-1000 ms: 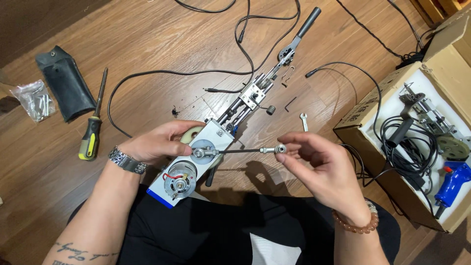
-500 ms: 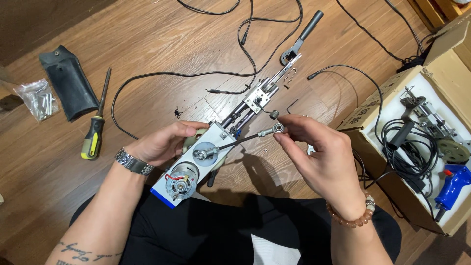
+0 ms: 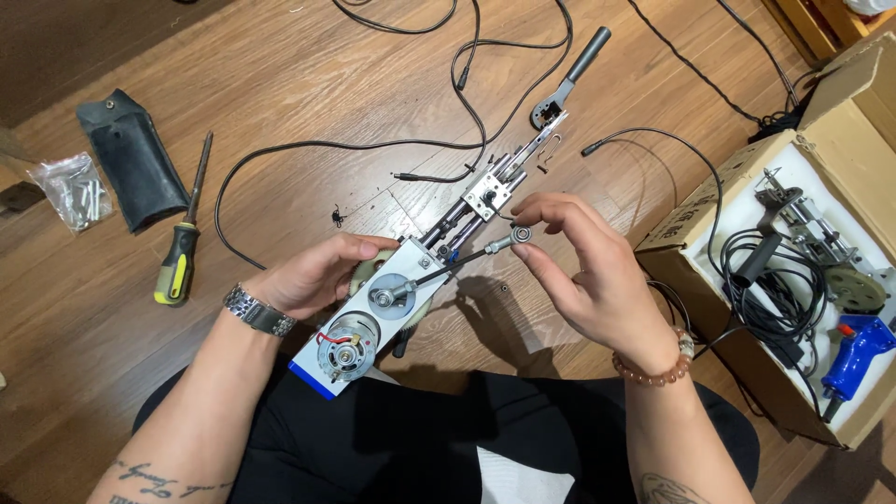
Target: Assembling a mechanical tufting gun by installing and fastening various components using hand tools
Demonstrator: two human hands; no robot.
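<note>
My left hand [image 3: 313, 275] grips the side of a long motor-driven mechanism [image 3: 392, 299], a white and blue housing with a round motor at its near end and a crank disc [image 3: 385, 297] on top. Guide rails run from it to a small white slider block [image 3: 488, 194] and a black handle [image 3: 586, 54]. A thin black connecting rod [image 3: 457, 259] reaches from the crank to a ring-shaped rod end [image 3: 521, 232]. My right hand [image 3: 583, 271] pinches that rod end between thumb and fingertips, just beside the slider block.
A yellow and black screwdriver [image 3: 182, 245], a black pouch [image 3: 133, 159] and a clear bag of screws [image 3: 73, 189] lie at the left. Black cables [image 3: 373, 145] loop across the wooden floor. An open cardboard box [image 3: 803, 280] at the right holds cables, metal parts and a blue tool.
My right hand has swung the rod end up and to the right, from in front of the housing toward the slider block. My left hand keeps its grip on the housing.
</note>
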